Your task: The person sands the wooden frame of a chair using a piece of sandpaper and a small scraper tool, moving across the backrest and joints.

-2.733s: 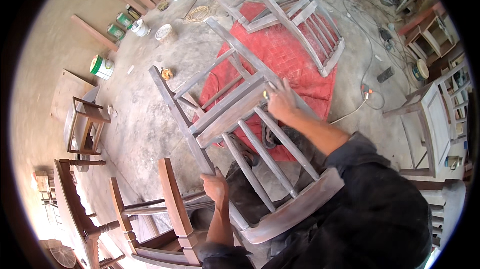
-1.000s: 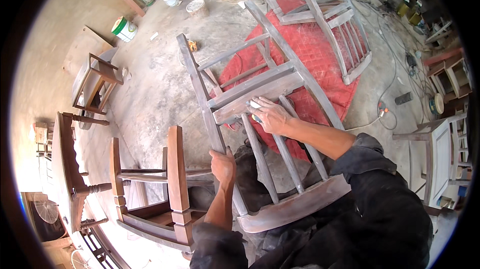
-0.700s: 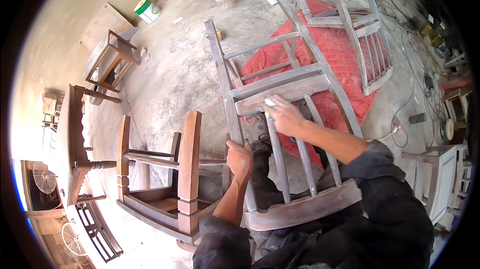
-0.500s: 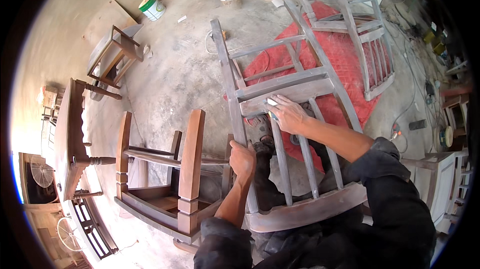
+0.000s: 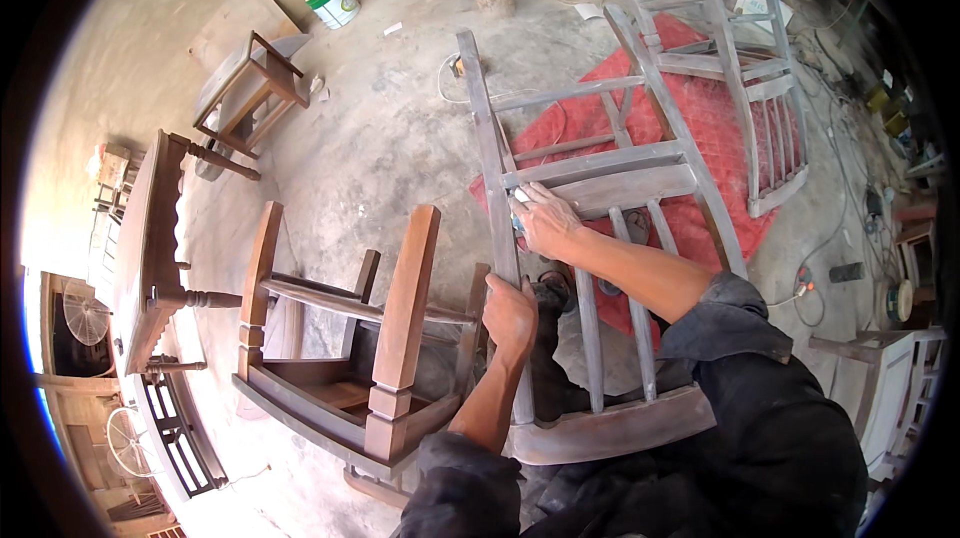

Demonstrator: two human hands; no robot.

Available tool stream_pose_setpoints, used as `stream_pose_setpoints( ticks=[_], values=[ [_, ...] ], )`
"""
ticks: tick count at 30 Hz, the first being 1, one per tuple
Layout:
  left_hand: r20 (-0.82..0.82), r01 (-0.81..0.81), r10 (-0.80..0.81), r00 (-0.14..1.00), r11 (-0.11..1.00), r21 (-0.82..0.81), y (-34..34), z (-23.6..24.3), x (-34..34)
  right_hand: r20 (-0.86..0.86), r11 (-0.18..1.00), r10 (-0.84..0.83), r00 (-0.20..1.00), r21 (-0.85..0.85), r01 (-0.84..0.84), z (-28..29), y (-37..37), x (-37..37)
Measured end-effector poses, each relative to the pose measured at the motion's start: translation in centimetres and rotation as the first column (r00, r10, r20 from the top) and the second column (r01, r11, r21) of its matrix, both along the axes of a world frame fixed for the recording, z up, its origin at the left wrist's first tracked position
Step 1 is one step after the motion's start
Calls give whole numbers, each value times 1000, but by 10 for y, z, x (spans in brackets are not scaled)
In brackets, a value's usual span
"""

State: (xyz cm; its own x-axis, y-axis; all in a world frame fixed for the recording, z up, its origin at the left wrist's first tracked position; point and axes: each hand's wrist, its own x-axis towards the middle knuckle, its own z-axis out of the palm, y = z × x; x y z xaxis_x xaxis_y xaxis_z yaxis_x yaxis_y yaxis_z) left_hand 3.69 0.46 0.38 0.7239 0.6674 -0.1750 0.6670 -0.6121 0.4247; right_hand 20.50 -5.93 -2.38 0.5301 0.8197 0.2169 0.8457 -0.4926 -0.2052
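Observation:
A wooden chair covered in grey dust stands tilted before me, its slatted back and curved top rail (image 5: 610, 430) toward my body. My left hand (image 5: 511, 316) is closed round the left post (image 5: 478, 103) of this chair. Farther up, my right hand (image 5: 549, 222) presses a small white-and-blue pad (image 5: 519, 200) against the left end of the cross rail (image 5: 635, 190), where it meets the post. The pad is mostly covered by the fingers, so I cannot tell its exact kind.
To the left stands an upturned brown stool-like frame (image 5: 403, 298), with a carved table (image 5: 150, 238) beyond it. A red cloth (image 5: 590, 88) lies under the chair. Another grey chair (image 5: 745, 78) is at the far right, near cables (image 5: 835, 228). Buckets (image 5: 333, 3) line the far wall.
My right hand has slid left along the cross rail to the post, with the pad. My left hand keeps its grip on the post. The whole view has shifted slightly.

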Motion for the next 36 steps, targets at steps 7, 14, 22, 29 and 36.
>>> stream_pose_setpoints(
  ticks=[7, 14, 22, 29, 36],
  values=[
    [-35, -7, 7, 999, 1000, -4, 5, -2, -4, -6, 1000, 0, 1000, 27, 1, 4, 0, -7],
    [-34, -17, 16, 999, 1000, -1, 7, 5, -5, 36, 997, -71, 997, 30, 70, 0, -38, -6],
    [-70, -57, 51, 996, 995, -78, 3, 8, -4, -87, 998, 55, 995, 41, -52, 6, -38, 2],
    [-35, -5, 4, 999, 999, -40, -2, 1, 5, -63, 991, -7, 998, 130, 15, -6, -17, -25],
    [-61, -8, 8, 998, 1000, 4, 1, -2, 1, -111, 972, -151, 982, 163, 168, -2, -21, -43]
  ],
)
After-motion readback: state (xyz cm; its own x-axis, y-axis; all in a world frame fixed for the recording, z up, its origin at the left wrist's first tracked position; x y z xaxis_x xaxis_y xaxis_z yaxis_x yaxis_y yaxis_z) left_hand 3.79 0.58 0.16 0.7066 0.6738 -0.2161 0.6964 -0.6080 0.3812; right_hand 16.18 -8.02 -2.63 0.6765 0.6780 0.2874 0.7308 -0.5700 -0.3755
